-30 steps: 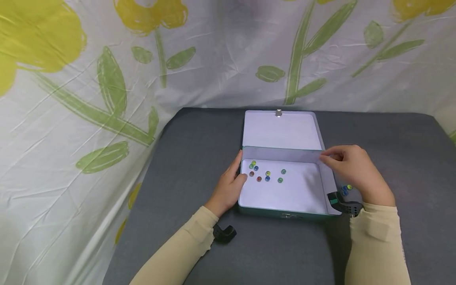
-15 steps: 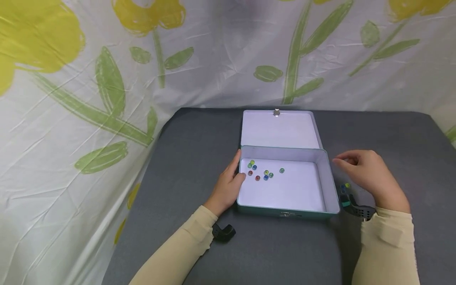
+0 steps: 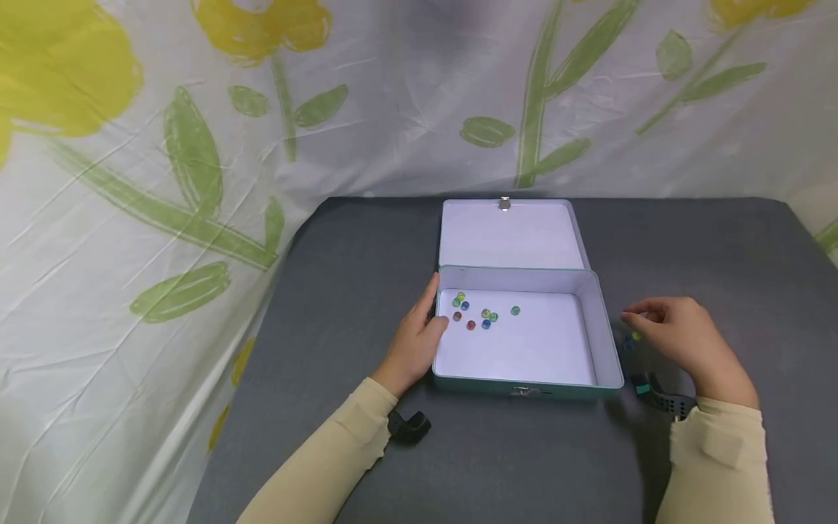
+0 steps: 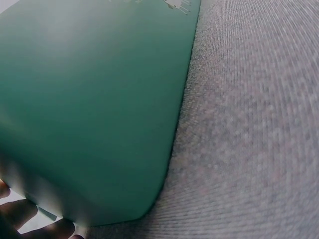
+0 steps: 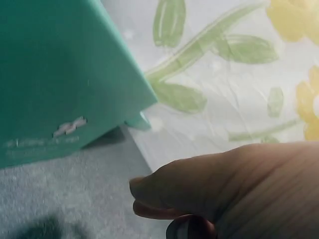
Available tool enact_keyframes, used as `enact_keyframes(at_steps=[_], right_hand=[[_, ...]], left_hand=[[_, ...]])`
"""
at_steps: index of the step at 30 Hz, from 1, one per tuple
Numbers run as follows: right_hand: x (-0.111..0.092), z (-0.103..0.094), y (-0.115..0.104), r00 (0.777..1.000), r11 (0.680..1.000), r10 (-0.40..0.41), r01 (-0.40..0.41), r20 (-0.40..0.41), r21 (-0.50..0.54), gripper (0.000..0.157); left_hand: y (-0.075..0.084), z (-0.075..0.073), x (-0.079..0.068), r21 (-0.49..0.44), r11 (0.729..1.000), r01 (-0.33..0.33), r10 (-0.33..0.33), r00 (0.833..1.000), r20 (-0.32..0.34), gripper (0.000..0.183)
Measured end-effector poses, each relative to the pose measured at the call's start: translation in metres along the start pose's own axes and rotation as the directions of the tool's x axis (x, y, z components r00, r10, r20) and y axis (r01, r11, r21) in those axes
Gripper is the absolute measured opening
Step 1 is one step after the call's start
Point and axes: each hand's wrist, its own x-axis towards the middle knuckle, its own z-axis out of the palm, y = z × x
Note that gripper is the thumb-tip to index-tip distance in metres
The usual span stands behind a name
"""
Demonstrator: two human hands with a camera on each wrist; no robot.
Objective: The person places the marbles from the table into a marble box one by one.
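A green tin box [image 3: 537,356] with a white inside lies with its lid [image 3: 511,233] folded back, away from the person. Several small glass marbles [image 3: 486,324], green, yellow, blue and red, are spread over the left part of its floor. My left hand [image 3: 414,342] grips the box's left wall, thumb over the rim and fingers along the outside. Right of the box, my right hand [image 3: 687,338] hovers with bent fingers beside yellow and blue marbles [image 3: 636,336] on the table. Its thumb and index finger come near each other, and no marble shows between them in the right wrist view.
The dark grey tablecloth [image 3: 524,458] covers the table. Behind it hangs a white curtain [image 3: 406,131] printed with yellow flowers and green leaves. Black wrist straps [image 3: 664,397] sit below both hands. A metal clasp [image 3: 505,204] sits on the lid's far edge.
My right hand has moved from over the box's right wall out to the right and down beside the loose marbles. Inside the box, a green marble has rolled left. The left hand keeps its hold.
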Motion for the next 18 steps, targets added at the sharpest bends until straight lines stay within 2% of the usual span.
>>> enact_keyframes(at_steps=[4, 10, 18], right_hand=[[-0.002, 0.000, 0.006, 1.000, 1.000, 0.019, -0.020, -0.012, -0.018, 0.036], [-0.003, 0.002, 0.017, 0.998, 0.998, 0.057, -0.056, 0.011, -0.040, 0.032], [-0.001, 0.006, 0.028, 0.997, 0.997, 0.056, -0.054, 0.045, -0.054, 0.028]], left_hand=[[-0.001, -0.001, 0.000, -0.005, 1.000, 0.000, 0.000, 1.000, 0.002, 0.071], [0.001, -0.001, 0.000, -0.013, 1.000, -0.013, 0.013, 1.000, 0.005, 0.071], [0.001, 0.000, 0.001, -0.013, 1.000, -0.016, 0.016, 1.000, 0.010, 0.071]])
